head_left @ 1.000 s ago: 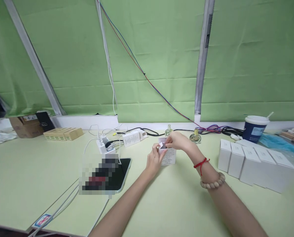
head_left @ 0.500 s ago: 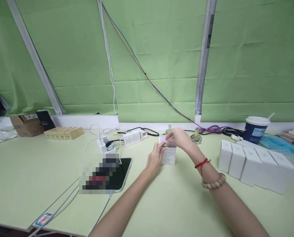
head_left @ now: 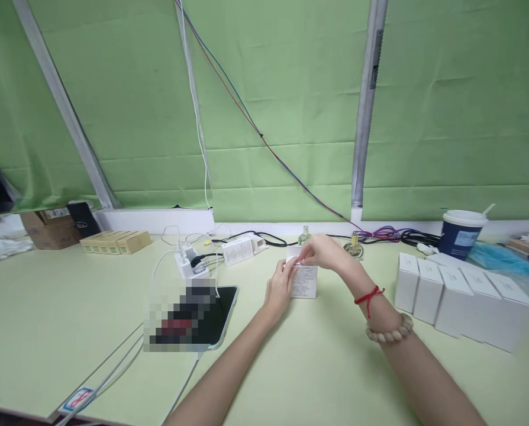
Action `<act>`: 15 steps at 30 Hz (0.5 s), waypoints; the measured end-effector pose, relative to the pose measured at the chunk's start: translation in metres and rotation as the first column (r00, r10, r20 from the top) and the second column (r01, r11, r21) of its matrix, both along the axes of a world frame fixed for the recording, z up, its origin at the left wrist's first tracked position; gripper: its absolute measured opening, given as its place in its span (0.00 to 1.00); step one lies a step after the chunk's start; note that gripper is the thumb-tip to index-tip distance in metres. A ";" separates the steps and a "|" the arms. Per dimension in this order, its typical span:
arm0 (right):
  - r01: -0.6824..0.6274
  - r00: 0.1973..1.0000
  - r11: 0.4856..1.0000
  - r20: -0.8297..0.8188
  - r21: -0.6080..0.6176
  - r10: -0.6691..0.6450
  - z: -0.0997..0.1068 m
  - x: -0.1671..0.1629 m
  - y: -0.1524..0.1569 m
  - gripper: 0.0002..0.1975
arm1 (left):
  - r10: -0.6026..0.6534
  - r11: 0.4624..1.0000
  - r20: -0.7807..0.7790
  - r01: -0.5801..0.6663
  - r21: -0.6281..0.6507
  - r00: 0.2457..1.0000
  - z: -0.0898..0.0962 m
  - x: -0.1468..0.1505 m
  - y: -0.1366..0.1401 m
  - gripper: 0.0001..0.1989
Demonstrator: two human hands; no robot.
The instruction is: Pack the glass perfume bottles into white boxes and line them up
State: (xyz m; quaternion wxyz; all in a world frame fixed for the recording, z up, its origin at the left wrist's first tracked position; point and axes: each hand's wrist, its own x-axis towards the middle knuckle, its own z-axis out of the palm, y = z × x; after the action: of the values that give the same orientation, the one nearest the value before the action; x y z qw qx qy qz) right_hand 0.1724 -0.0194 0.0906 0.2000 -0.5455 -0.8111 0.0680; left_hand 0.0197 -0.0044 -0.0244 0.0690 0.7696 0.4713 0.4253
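A small white carton (head_left: 304,284) with fine print on its front stands upright on the table, its back flap raised. My left hand (head_left: 278,290) is wrapped round its left side, fingertips at the top edge. At the carton's top, my right hand (head_left: 324,251) has its fingers pinched together on the flap in the opening. The inside of the carton is hidden by my fingers. Behind my right hand stands a clear glass bottle (head_left: 305,235), and another glass bottle (head_left: 354,245) with a gold neck is to its right.
Several white cartons (head_left: 453,296) stand in a row at right, near a blue paper cup (head_left: 460,234). Left of my hands are a tablet (head_left: 222,310), a power strip (head_left: 189,267) with cables and a white carton (head_left: 238,249) on its side. Yellow boxes (head_left: 116,241) sit at far left.
My right hand's fingers have moved down into the carton's top opening. The gold cap seen inside the carton before is now covered. My left hand keeps its hold.
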 end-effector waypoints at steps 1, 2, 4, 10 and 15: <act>-0.025 1.000 1.000 -0.004 -0.016 0.024 0.000 0.003 0.001 0.09 | -0.002 1.000 -0.020 0.002 -0.001 1.000 0.001 0.000 0.000 0.18; -0.048 0.999 0.998 -0.014 -0.028 0.047 0.001 0.007 0.002 0.10 | -0.004 1.000 -0.027 0.004 0.003 1.000 0.002 -0.001 0.000 0.18; -0.076 0.996 0.997 -0.046 -0.015 0.075 0.000 0.016 0.006 0.14 | -0.021 1.000 -0.016 0.021 0.021 1.000 0.002 -0.002 0.002 0.18; 0.011 0.995 1.000 -0.097 0.029 -0.008 -0.008 0.040 0.020 0.24 | -0.162 0.987 0.117 0.159 0.030 0.980 0.000 -0.004 0.006 0.17; -0.037 0.988 0.977 -0.158 -0.212 0.003 -0.013 0.041 0.025 0.24 | -0.169 0.983 0.301 0.184 -0.021 0.938 0.003 -0.002 0.000 0.14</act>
State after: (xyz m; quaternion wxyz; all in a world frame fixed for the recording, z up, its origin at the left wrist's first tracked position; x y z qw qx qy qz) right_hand 0.2132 0.0056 0.0777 0.2022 -0.5486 -0.7863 0.1997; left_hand 0.0181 -0.0048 -0.0211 0.1960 0.7339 0.3947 0.5168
